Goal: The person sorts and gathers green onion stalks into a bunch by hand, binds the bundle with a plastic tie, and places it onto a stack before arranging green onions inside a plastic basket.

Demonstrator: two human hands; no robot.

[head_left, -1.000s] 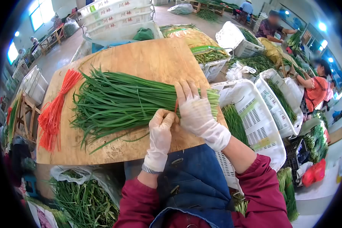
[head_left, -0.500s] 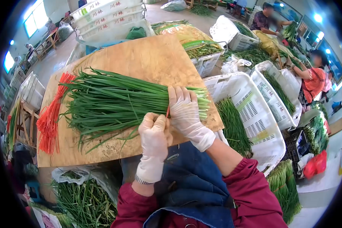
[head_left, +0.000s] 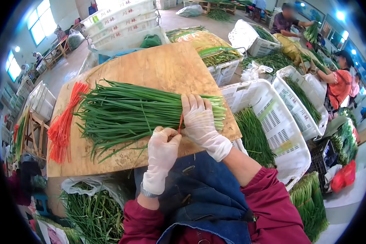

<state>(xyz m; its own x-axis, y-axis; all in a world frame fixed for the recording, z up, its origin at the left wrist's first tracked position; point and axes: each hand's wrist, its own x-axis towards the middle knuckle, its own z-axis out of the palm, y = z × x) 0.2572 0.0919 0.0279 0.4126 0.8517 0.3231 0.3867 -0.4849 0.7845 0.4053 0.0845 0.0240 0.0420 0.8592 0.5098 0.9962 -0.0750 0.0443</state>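
A large bunch of garlic chives lies across the wooden board, its pale stem ends to the right. My right hand, in a thin white glove, is wrapped over the bunch near those stems and presses it down; its thumb is partly hidden. A narrow red tie comes round the stems beside that hand. Its end is pinched by my gloved left hand, just below the bunch at the board's near edge. A pile of loose red ties rests at the board's left side, close to the leaf tips.
White plastic crates with greens stand to the right; stacked white crates rise behind the board. Below its near left edge sits a bag of loose leaves. Tied bunches lie at lower right. Two co-workers handle greens at far right.
The red tie now shows stretched between the bunch and my left hand, which has shifted slightly downward from it. My right hand keeps its hold. The whole view has shifted a little.
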